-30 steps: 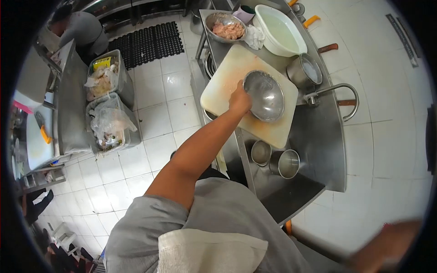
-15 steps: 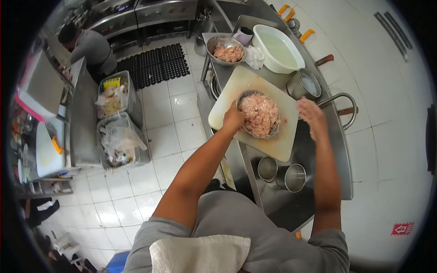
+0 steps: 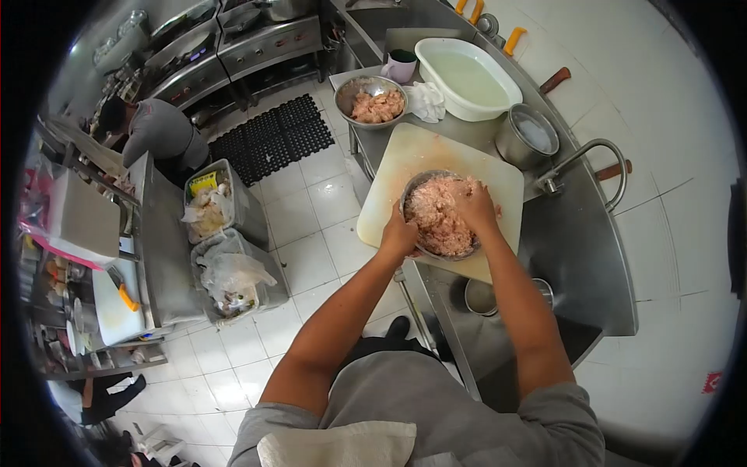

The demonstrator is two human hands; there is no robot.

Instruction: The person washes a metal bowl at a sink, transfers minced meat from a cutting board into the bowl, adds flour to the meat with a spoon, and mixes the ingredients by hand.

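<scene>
Plainly, left grip [image 3: 400,235] clasps the bowl [image 3: 412,184]; right grip [image 3: 474,205], closure unclear, touches its mince [image 3: 434,213].

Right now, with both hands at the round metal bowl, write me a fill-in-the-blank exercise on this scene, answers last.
The bare right hand touches the pink minced meat, while the bare ____ hand holds the round metal bowl.
The perforated floor mat is ____ in colour.
Exactly ____ grey rectangular plastic bins stand near that mat.
The large oval plastic tub is ____ in colour.
Missing words, in order: left; black; two; white.
</scene>
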